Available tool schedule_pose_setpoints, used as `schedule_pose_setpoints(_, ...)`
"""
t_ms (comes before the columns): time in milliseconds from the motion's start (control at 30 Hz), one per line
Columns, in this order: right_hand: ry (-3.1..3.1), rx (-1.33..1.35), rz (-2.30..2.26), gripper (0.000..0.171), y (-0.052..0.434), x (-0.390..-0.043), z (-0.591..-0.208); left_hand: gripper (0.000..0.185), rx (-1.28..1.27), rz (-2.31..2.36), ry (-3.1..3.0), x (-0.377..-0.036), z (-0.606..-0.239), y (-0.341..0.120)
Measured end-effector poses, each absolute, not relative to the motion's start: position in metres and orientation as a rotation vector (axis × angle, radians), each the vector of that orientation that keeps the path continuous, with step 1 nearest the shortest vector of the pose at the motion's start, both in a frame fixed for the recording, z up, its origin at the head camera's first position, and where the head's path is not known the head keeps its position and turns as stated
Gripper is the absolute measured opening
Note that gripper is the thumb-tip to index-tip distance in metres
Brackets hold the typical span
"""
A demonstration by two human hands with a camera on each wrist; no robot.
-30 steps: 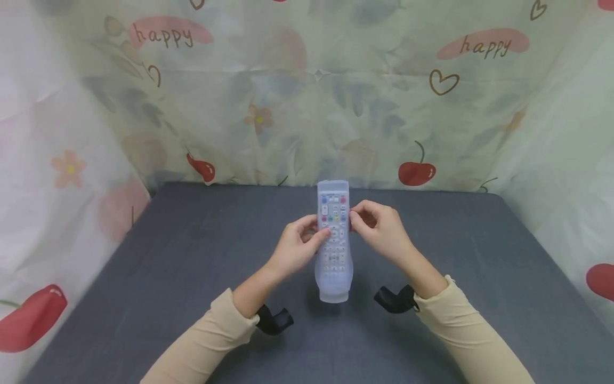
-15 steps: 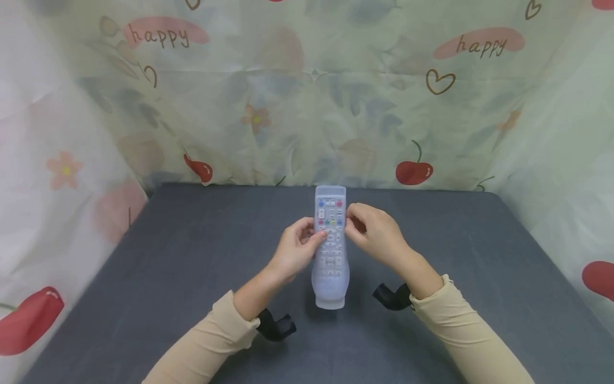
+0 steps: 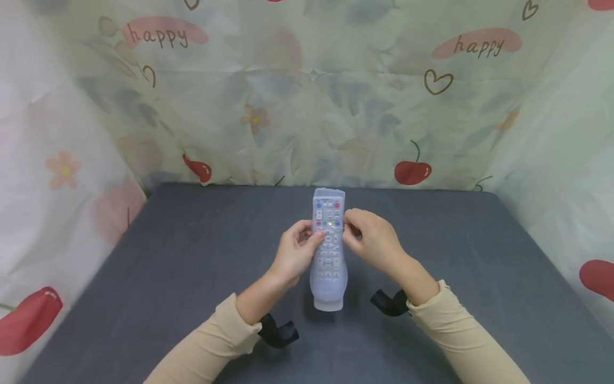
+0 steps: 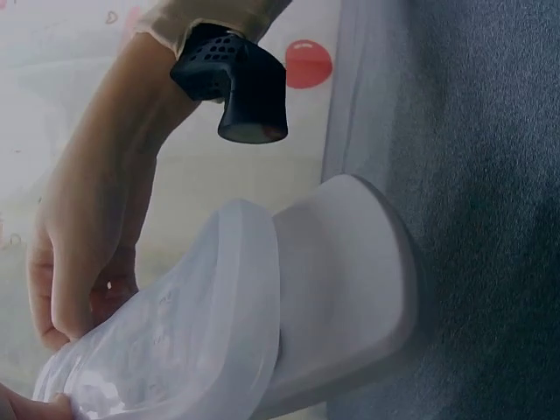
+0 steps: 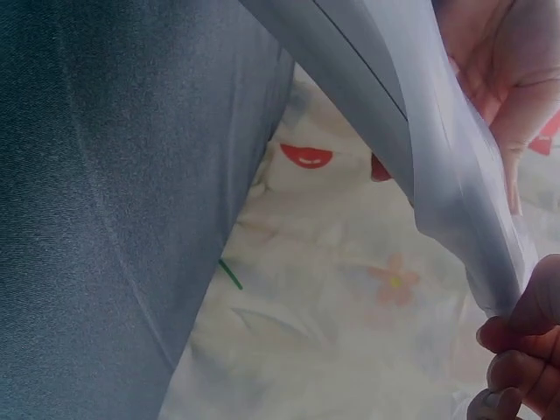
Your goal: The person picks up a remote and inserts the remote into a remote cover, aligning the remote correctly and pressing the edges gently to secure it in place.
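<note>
A white remote control (image 4: 346,271) with many buttons sits inside a translucent soft cover (image 3: 328,285), held upright over the table. Its plain lower end sticks out past the cover, as the left wrist view shows. My left hand (image 3: 295,253) grips the remote from the left side, thumb on the front among the buttons, fingers behind. From the right, my right hand (image 3: 376,240) pinches the cover's edge near the upper buttons between thumb and curled fingers. In the right wrist view those right fingertips (image 5: 516,337) hold the thin edge of the cover.
A dark grey cloth-covered table (image 3: 206,245) lies below the hands. Patterned fabric (image 3: 288,106) stands behind it and along both sides. Black camera mounts (image 3: 280,332) are strapped to both wrists.
Both hands and the remote have come slightly lower in the head view. The cover's top edge now looks bent and angled instead of flat. Both hands keep their hold.
</note>
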State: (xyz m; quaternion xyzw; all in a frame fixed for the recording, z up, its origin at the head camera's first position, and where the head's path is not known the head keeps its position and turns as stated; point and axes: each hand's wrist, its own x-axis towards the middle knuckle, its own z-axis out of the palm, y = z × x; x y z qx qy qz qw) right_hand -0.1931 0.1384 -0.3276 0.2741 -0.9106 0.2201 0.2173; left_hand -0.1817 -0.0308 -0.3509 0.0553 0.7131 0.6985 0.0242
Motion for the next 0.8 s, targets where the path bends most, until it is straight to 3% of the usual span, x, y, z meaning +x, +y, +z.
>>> schedule_pose_setpoints(333,-2.473,0.705,0.806,0.004,0.137,-0.194,-0.341,0.022,0.299,2.13,2.271,-0.185,-0.346,-0.035)
schedule_pose_setpoints(667,-2.51,0.723,1.44,0.039,0.126,-0.19,-0.358,0.024,0.286,2.071,2.366,-0.189,-0.344,-0.038)
schedule_pose_setpoints(800,-2.49,0.674,1.604,0.045,0.126,-0.193,-0.357,0.029,0.318,1.991,2.379,-0.191,-0.342,-0.042)
